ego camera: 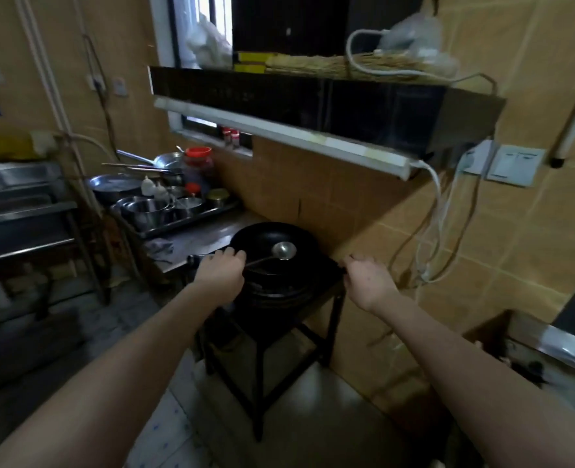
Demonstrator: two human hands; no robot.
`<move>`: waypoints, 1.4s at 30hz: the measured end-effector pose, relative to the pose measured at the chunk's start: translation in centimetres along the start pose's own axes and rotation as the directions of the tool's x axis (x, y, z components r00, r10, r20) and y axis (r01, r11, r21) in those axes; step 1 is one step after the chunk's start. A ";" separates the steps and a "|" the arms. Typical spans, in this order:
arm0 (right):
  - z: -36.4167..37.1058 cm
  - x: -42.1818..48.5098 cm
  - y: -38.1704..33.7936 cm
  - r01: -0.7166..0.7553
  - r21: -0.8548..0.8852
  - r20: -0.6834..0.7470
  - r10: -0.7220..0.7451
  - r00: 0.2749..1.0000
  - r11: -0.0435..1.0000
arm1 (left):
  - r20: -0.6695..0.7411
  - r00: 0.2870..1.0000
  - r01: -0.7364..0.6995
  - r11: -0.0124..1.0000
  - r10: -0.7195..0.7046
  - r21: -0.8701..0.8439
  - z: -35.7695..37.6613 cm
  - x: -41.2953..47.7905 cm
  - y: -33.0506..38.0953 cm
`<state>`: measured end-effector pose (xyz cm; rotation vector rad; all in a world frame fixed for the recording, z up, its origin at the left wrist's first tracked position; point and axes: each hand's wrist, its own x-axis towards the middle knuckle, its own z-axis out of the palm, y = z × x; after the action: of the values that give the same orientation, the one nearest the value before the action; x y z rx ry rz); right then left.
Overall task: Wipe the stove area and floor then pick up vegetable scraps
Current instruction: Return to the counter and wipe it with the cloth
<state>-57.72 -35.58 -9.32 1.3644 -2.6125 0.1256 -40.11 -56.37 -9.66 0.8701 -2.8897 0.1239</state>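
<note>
A black wok (272,236) sits on a black stove stand (313,285) against the tiled wall, with a steel ladle (283,250) resting inside it. My left hand (220,270) is closed on the stand's left edge, over the ladle's handle end. My right hand (367,282) grips the stand's right corner. A crumpled grey cloth (159,246) lies on the steel counter to the left of the wok. The floor (313,400) under the stand is dim, and no scraps are discernible there.
A tray with steel bowls, bottles and a red-lidded jar (196,165) stands on the counter at left. A range hood (313,106) hangs overhead. Cables and a wall socket (478,157) hang at right. A steel rack (26,211) stands at far left, another counter (549,339) at right.
</note>
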 end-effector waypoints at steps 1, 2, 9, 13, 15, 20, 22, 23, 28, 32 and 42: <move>0.4 1.0 -1.1 0.015 0.013 0.000 -0.015 1.000 1.000 | 0.001 1.000 0.019 1.000 -0.019 0.003 0.4 0.3 -1.6; 0.8 2.2 -2.3 0.030 0.024 0.001 -0.030 1.000 0.999 | -0.002 0.999 0.033 0.999 -0.033 0.009 0.8 0.6 -3.3; 2.8 11.6 -11.5 0.155 -0.008 -0.028 -0.155 0.987 0.988 | -0.032 0.987 0.157 0.983 -0.155 0.093 2.9 3.4 -16.3; 3.9 17.8 -17.4 0.173 0.022 -0.030 -0.173 0.985 0.985 | -0.057 0.974 0.225 0.969 -0.220 0.103 3.5 4.5 -24.0; 4.7 20.6 -20.7 0.195 0.036 -0.041 -0.194 0.980 0.980 | -0.047 0.970 0.243 0.962 -0.239 0.123 3.5 5.0 -27.1; 6.9 25.8 -27.6 0.295 0.081 -0.112 -0.285 0.952 0.952 | -0.029 0.964 0.265 0.952 -0.264 0.154 4.2 6.4 -33.8; 7.7 27.3 -29.6 0.344 0.066 -0.134 -0.333 0.933 0.937 | -0.022 0.961 0.276 0.948 -0.276 0.157 4.9 6.8 -36.1; 8.1 28.1 -30.5 0.361 0.071 -0.138 -0.349 0.927 0.930 | -0.013 0.958 0.283 0.946 -0.285 0.157 5.3 7.0 -37.1; 10.8 32.3 -33.9 0.384 0.134 -0.092 -0.374 0.923 0.914 | 0.013 0.944 0.324 0.937 -0.328 0.129 7.7 8.2 -40.9; 14.1 36.0 -35.8 0.383 0.164 -0.022 -0.385 0.923 0.909 | 0.033 0.935 0.347 0.932 -0.352 0.102 9.9 9.8 -43.6; 23.2 46.5 -40.2 0.302 0.262 0.149 -0.348 0.926 0.917 | 0.137 0.908 0.392 0.918 -0.395 0.051 16.2 19.0 -50.1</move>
<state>-53.75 -99.74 -22.87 1.9684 -2.5338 0.2739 -29.59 -110.20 -20.87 1.5034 -2.7696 0.0551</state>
